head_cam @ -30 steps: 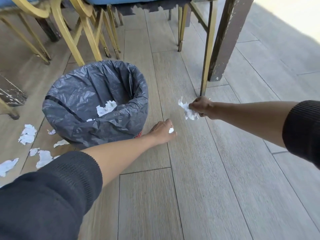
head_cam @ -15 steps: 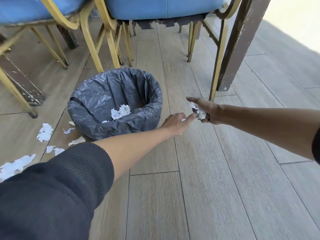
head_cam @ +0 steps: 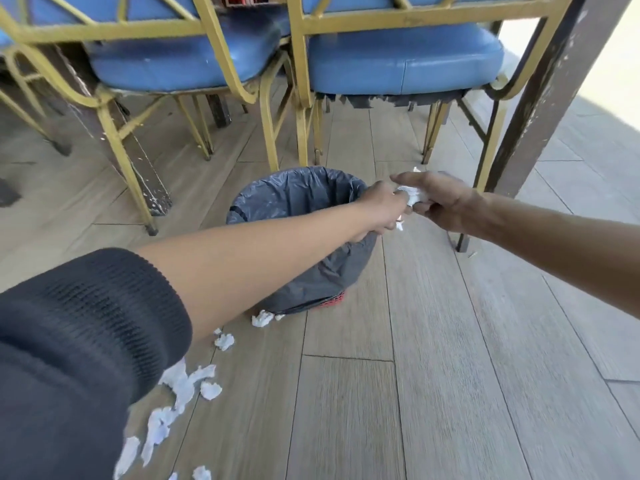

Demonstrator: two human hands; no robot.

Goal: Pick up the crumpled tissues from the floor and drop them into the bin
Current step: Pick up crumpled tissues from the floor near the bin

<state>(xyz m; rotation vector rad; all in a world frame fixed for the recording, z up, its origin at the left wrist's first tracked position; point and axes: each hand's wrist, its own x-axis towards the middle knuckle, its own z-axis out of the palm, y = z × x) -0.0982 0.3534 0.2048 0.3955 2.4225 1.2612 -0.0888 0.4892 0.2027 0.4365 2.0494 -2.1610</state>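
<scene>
A plank floor point(head_cam: 433, 375) fills the view. Two blue chairs point(head_cam: 401, 60) on gold frames stand at the far side, with a dark post point(head_cam: 540, 109) to their right. Just in front of the chairs sits the bin point(head_cam: 311, 271), lined with a grey bag that folds over its rim; a strip of red shows at its base.

The left arm, in a dark sleeve point(head_cam: 69, 341), reaches across the bin's near side. The left hand point(head_cam: 381, 211) is at the bin's right rim, its fingers curled round a small white scrap that shows under the knuckles. The right hand point(head_cam: 440, 202) meets it from the right, fingers and thumb closed on a crumpled tissue point(head_cam: 412, 195); the two hands touch at that wad, which is above the floor just right of the bin's rim.

Loose tissues point(head_cam: 187, 382) lie scattered on the floor left of the bin, trailing towards the near left corner, one piece point(head_cam: 262, 318) right at the bin's base.
</scene>
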